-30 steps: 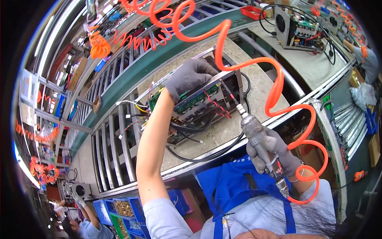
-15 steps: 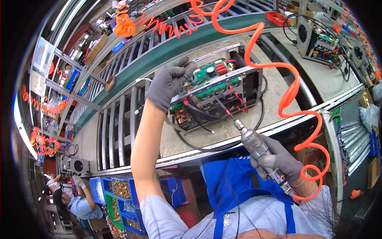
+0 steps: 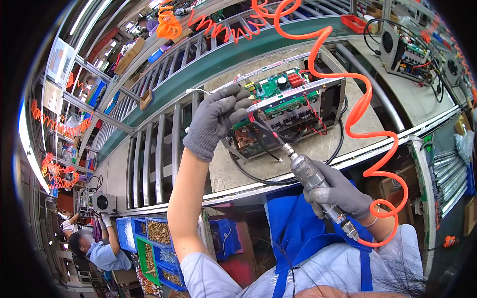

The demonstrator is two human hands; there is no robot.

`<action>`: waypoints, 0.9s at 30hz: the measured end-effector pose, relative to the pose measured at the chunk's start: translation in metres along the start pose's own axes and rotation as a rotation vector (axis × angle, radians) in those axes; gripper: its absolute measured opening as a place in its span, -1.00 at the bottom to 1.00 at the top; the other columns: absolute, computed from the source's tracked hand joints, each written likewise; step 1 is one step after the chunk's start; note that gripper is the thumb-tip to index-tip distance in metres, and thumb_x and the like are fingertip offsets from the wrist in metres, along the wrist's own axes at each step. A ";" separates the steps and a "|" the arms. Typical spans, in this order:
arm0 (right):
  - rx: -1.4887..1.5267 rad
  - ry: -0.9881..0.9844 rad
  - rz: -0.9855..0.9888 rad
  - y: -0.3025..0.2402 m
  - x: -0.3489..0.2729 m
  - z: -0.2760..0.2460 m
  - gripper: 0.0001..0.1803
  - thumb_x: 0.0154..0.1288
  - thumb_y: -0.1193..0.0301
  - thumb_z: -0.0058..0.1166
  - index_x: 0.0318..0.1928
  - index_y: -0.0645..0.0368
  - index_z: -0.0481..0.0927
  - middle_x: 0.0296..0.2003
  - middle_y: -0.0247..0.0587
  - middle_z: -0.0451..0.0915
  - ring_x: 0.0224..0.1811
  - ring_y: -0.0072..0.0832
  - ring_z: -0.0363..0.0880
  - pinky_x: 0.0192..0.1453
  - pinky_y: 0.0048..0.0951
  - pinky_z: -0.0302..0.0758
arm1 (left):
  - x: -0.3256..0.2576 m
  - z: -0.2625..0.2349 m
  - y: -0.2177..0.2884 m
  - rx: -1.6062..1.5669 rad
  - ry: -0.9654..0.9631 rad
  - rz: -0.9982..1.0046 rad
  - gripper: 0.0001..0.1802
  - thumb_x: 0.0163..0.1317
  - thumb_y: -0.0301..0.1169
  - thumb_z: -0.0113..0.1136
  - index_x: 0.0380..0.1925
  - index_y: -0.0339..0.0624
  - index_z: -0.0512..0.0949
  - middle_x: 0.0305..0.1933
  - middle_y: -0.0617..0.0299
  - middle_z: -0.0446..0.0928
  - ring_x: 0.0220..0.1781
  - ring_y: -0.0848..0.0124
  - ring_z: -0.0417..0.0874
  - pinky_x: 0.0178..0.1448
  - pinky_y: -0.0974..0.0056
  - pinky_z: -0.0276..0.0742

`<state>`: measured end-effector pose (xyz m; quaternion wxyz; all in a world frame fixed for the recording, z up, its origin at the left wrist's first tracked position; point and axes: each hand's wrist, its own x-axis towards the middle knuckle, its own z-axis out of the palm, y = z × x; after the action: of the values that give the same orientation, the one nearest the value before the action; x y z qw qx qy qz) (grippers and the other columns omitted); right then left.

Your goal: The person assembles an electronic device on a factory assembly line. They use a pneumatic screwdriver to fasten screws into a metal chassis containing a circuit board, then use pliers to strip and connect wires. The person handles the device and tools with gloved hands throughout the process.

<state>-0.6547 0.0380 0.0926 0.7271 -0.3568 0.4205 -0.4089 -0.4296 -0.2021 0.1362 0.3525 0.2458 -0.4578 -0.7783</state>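
The left hand (image 3: 216, 119) bunches its fingers at the left end of the open chassis (image 3: 285, 103); whether they pinch anything cannot be told. The right hand (image 3: 340, 192), well apart, is clamped round an air screwdriver (image 3: 309, 172), its bit tip hard to make out against the frame. An orange hose (image 3: 377, 135) hides part of the chassis's right end. Bare bench (image 3: 221, 174) shows toward the near edge, metal rollers (image 3: 159, 154) to the left.
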 end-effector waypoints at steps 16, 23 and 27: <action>0.014 0.064 -0.010 -0.001 0.004 0.008 -0.12 0.05 0.32 0.21 0.38 0.25 0.16 -0.31 -0.14 0.52 -0.54 -0.50 0.58 -0.50 -0.48 0.54 | 0.010 0.007 0.004 0.166 0.084 -0.055 -0.59 0.44 -0.39 0.05 0.16 -0.49 0.40 -0.12 0.01 0.60 -0.23 0.42 0.71 -0.43 0.58 0.63; 0.139 0.004 -0.038 0.010 0.010 0.001 -0.20 0.12 0.19 0.20 0.33 0.24 0.22 -0.30 -0.15 0.52 -0.53 -0.53 0.58 -0.49 -0.50 0.53 | 0.018 -0.008 0.007 0.094 -0.045 -0.088 -0.60 0.40 -0.49 0.09 0.18 -0.47 0.42 -0.09 0.04 0.62 -0.25 0.47 0.70 -0.46 0.60 0.60; 0.496 -0.102 -0.107 0.028 0.013 -0.005 -0.28 0.19 0.06 0.16 0.24 0.22 0.30 -0.31 -0.17 0.53 -0.53 -0.53 0.58 -0.51 -0.50 0.54 | 0.028 -0.004 0.007 0.177 0.051 -0.048 -0.59 0.40 -0.45 0.11 0.17 -0.46 0.44 -0.13 0.08 0.63 -0.24 0.51 0.68 -0.50 0.64 0.53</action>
<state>-0.6464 0.0372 0.0623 0.7901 -0.2094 0.2505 -0.5188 -0.4419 -0.2283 0.1390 0.3224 0.3067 -0.5095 -0.7365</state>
